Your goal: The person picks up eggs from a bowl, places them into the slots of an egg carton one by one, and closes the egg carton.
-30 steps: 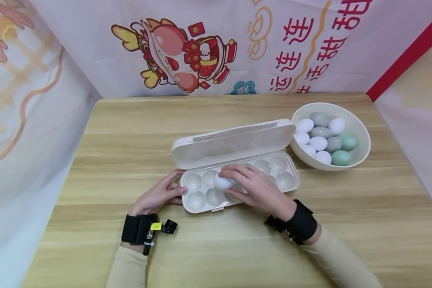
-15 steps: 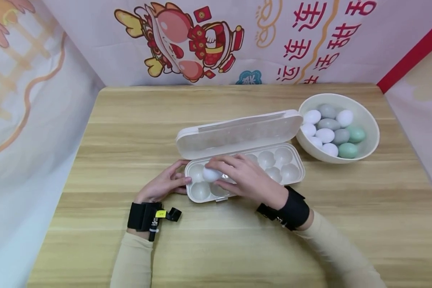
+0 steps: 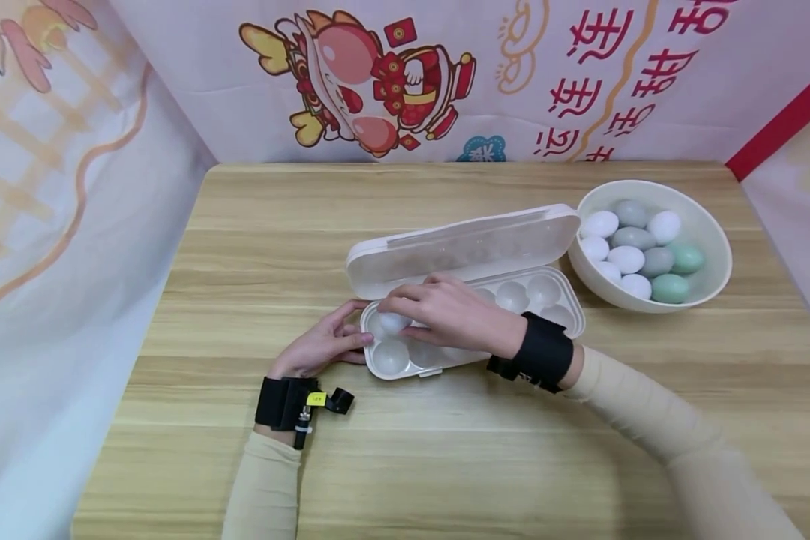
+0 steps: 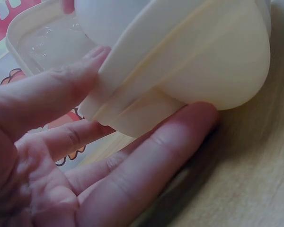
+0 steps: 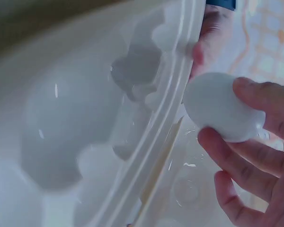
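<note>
"So, where's the white egg (image 3: pixel 394 324)?"
"Pinched in the right grip (image 3: pixel 455 313), over the left end of the open carton (image 3: pixel 513 297)."
"And the left grip (image 3: pixel 321 345)?"
"Clasping that same end."

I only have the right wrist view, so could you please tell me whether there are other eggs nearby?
Observer: Yes, the head view shows a bowl of white, grey and green eggs to the right of the carton.
Operator: Thank you; how is the carton held?
Observer: The left hand has its thumb at the rim and one of its fingers against the underside.
Operator: And which end is being worked on?
Observer: The head view puts the white egg at its left end.
</note>
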Demonstrator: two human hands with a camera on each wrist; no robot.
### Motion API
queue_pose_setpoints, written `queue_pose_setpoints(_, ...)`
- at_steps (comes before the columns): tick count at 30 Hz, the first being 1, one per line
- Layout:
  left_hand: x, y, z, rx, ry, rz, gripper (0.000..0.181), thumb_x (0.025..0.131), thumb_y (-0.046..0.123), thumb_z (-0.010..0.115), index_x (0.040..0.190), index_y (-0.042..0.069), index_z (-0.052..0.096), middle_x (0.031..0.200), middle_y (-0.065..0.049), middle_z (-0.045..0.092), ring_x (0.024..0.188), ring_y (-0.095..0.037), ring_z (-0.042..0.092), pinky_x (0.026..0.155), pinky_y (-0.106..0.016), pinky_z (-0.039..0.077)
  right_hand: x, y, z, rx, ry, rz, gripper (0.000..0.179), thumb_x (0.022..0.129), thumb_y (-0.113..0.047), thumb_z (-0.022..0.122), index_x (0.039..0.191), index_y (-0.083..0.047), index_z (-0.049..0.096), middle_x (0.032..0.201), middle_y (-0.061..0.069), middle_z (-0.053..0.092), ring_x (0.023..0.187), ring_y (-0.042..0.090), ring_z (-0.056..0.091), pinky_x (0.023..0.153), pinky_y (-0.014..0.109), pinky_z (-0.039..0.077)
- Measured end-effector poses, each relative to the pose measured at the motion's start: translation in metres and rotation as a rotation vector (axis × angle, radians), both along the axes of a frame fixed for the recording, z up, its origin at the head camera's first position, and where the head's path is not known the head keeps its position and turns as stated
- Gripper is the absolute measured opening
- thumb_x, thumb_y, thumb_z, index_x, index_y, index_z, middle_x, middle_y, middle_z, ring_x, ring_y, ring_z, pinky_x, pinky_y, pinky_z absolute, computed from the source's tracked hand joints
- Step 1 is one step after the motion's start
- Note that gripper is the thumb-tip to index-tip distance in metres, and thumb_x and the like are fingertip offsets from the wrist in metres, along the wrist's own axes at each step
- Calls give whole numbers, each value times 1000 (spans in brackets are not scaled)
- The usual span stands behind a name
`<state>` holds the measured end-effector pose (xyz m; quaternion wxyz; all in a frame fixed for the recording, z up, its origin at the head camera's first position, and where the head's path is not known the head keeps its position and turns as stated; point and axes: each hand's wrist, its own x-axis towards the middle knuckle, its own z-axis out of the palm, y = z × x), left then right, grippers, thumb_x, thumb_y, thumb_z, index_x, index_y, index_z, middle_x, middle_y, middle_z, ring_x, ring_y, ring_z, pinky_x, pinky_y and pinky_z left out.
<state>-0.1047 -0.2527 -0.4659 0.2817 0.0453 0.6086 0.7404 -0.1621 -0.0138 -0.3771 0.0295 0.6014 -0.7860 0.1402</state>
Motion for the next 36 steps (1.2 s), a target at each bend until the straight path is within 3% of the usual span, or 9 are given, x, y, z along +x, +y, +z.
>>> queue_pose_setpoints(7,-2,-2,2,8,7,-3,53,90,-3,52,136,7,28,103,-21,61,93,-31,63,77,-42,56,-8,-8,8,130,63,47,41,82,-25,68,120,-15,56,110,6,66,88,18,63,80,41,49)
queue_pose_setpoints(16,0,1,2,24,-11,-20,57,90,-2,53,138,7,25,112,-28,56,96,-32,62,78,-41,56,-14,-19,5,235,164,127,41,82,-26,66,119,-15,54,105,2,67,85,15,63,72,38,49)
queue_pose_setpoints(20,-1,2,3,22,4,-24,56,90,0,53,139,8,25,116,-30,53,98,-31,61,78,-40,56,-16,-27,4,244,189,170,31,81,-21,65,109,-14,54,98,1,68,80,16,63,67,35,49)
queue_pose_setpoints(25,1,0,5,3,11,-29,57,90,1,54,139,9,26,118,-29,52,100,-28,60,79,-40,56,-14,-36,-2,274,235,217,16,86,-12,54,102,-15,54,93,0,66,71,15,60,62,31,50)
queue_pose_setpoints(32,3,0,2,16,21,-46,56,90,2,54,138,11,27,117,-24,56,100,-30,60,80,-41,56,-8,-38,-7,329,381,242,22,92,-17,48,113,-19,53,103,-1,66,78,14,61,63,29,51)
queue_pose_setpoints(36,3,-1,1,17,36,-53,56,90,2,54,139,11,26,117,-24,56,102,-30,58,80,-41,56,-5,-37,-7,333,415,235,25,92,-18,46,117,-18,51,105,0,65,81,15,62,63,28,51)
